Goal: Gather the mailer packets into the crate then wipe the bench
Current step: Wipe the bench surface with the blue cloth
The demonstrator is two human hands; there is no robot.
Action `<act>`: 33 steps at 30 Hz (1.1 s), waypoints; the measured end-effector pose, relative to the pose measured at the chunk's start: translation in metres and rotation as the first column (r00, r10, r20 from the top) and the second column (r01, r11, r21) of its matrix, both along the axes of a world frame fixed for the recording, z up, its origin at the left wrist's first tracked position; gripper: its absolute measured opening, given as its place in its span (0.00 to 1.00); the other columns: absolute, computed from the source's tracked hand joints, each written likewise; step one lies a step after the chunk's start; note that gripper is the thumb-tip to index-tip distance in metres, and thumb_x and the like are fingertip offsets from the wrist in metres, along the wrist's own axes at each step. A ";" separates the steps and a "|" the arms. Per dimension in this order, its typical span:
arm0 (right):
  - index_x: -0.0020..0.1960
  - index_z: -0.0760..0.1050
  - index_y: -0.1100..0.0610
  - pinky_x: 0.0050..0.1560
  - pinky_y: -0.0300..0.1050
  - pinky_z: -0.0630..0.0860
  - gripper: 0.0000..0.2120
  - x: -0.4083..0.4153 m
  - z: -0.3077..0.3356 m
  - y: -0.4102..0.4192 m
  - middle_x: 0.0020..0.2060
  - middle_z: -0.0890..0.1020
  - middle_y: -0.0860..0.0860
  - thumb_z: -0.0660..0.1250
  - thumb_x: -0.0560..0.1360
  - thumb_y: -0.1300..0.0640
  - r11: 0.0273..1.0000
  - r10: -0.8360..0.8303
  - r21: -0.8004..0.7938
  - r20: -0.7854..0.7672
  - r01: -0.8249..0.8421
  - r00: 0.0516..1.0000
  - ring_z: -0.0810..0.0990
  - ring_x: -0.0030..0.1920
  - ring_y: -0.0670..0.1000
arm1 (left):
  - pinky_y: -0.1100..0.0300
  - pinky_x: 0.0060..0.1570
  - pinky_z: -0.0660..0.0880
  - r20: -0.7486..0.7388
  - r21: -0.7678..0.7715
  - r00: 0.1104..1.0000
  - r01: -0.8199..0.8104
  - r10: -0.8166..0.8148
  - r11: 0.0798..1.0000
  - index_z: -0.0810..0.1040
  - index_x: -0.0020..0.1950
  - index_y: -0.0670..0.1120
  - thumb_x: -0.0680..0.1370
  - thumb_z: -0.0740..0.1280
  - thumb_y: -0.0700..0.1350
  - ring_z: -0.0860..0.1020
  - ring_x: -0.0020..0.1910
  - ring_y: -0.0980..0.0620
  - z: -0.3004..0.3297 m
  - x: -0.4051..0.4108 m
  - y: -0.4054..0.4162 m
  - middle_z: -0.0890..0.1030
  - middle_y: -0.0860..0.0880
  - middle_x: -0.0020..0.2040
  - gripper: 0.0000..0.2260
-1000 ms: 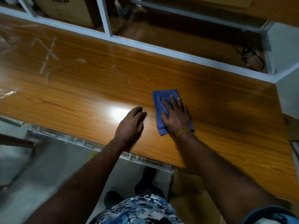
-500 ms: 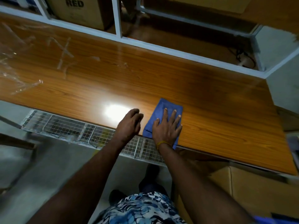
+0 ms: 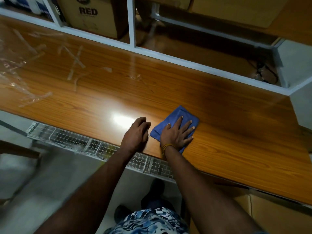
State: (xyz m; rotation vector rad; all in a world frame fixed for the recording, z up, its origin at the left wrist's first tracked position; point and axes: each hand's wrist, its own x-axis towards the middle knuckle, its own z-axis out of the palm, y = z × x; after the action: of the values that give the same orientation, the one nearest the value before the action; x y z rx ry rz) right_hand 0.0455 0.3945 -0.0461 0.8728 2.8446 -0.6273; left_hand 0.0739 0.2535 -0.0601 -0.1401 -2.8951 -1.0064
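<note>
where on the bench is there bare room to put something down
Bare wood lies right of the blue cloth as far as the bench end, and behind it up to the white frame. The left part is cluttered with clear tape strips. The front edge holds the left hand and right hand.

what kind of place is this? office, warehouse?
Most likely a packing or stockroom workstation, not an office. A long wood-grain bench carries strips of clear tape residue, a cardboard box marked RED sits on the white-framed shelf behind it, and a wire basket hangs under its front edge.
</note>
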 end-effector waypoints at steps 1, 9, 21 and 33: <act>0.81 0.46 0.48 0.76 0.64 0.42 0.31 -0.009 0.000 0.000 0.80 0.41 0.54 0.54 0.82 0.43 1.000 -0.009 -0.002 -0.001 0.009 1.000 0.38 0.79 0.60 | 0.48 0.56 0.77 0.005 -0.004 1.000 -0.004 0.004 1.000 0.77 0.65 0.42 0.80 0.63 0.41 0.75 0.65 0.41 0.001 -0.006 -0.001 0.71 0.41 0.71 0.14; 0.81 0.43 0.48 0.75 0.65 0.39 0.30 -0.084 0.003 0.012 0.80 0.40 0.55 0.51 0.83 0.43 0.999 0.024 -0.028 0.030 -0.023 0.999 0.37 0.79 0.60 | 0.52 0.60 0.75 0.002 -0.029 0.999 -0.051 0.051 0.998 0.75 0.67 0.44 0.80 0.61 0.43 0.72 0.67 0.47 0.004 -0.032 0.007 0.69 0.46 0.72 0.16; 0.77 0.60 0.46 0.72 0.63 0.61 0.25 -0.089 0.017 0.064 0.79 0.57 0.52 0.58 0.81 0.46 0.955 0.249 -0.117 -0.191 -0.273 0.950 0.55 0.78 0.58 | 0.54 0.61 0.73 -0.017 -0.012 0.996 -0.090 0.089 0.996 0.76 0.67 0.44 0.79 0.64 0.42 0.72 0.66 0.46 0.016 -0.054 0.023 0.71 0.45 0.70 0.16; 0.61 0.79 0.56 0.59 0.54 0.74 0.17 -0.057 -0.010 0.127 0.61 0.79 0.56 0.62 0.75 0.56 0.872 0.484 0.214 -0.253 -0.440 0.837 0.77 0.62 0.61 | 0.38 0.75 0.52 0.114 -0.190 0.983 0.167 -0.147 0.968 0.62 0.79 0.48 0.77 0.48 0.58 0.53 0.79 0.38 0.003 -0.129 0.141 0.56 0.40 0.80 0.31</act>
State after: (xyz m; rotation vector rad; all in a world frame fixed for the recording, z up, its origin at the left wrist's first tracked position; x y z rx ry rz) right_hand -0.0117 0.5213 -0.0559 0.0674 3.2279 -0.5219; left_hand -0.0552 0.3947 -0.0572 -0.3457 -3.1135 -0.7605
